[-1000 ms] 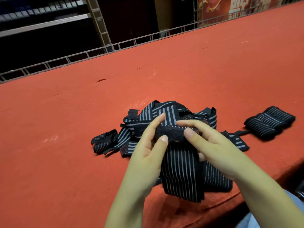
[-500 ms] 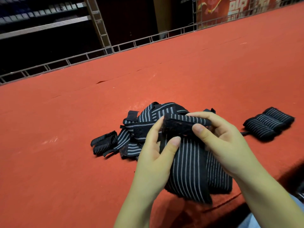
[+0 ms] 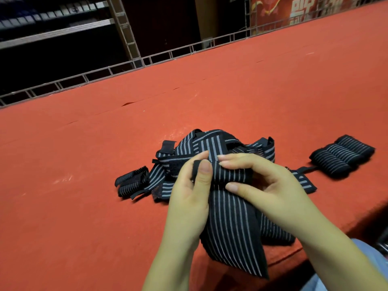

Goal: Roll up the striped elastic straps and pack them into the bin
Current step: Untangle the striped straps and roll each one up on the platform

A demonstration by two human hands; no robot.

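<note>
Both forearms reach up from the near edge and meet over the striped strap [image 3: 233,208]. The left hand [image 3: 189,198] holds the strap's rolled end from the left — thumb lying across the front, fingers curled behind. The right hand [image 3: 270,185] arches over the same end from the right — fingertips on top, thumb pinching just beneath them.

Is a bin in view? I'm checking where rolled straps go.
No, only the red table, the loose straps and the rolled straps show.
</note>
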